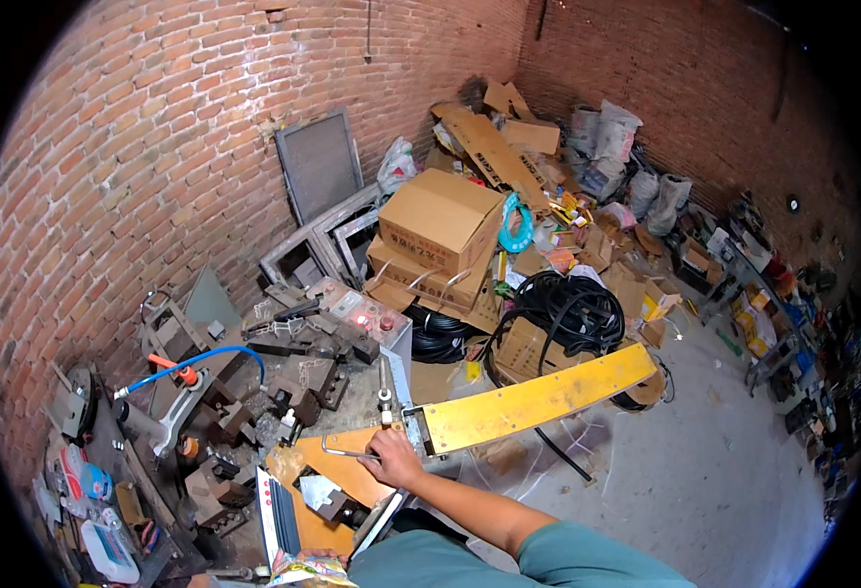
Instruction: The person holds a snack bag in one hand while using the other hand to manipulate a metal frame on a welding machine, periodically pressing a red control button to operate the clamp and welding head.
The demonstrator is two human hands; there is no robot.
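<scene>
My right hand (394, 459) is closed near the right edge of an orange-brown board (352, 475). From its fingers a thin bent metal rod (350, 452), possibly a hex key, reaches left over the board. Just beyond the hand, a small white-and-metal fitting (385, 400) stands beside the yellow beam's hinged end. At the bottom edge lies a crinkled, colourful plastic packet (311, 570). A bit of skin, seemingly my left hand (325, 555), shows behind it; its fingers are hidden. Dark metal blocks (342, 507) and a white scrap (320, 491) rest on the board.
A long yellow beam (538, 400) juts right from the bench over the floor. Dark metal blocks and an orange-handled tool (174, 369) with a blue hose (205, 355) crowd the left. Behind are cardboard boxes (440, 220), coiled black cable (573, 309) and a brick wall (156, 147).
</scene>
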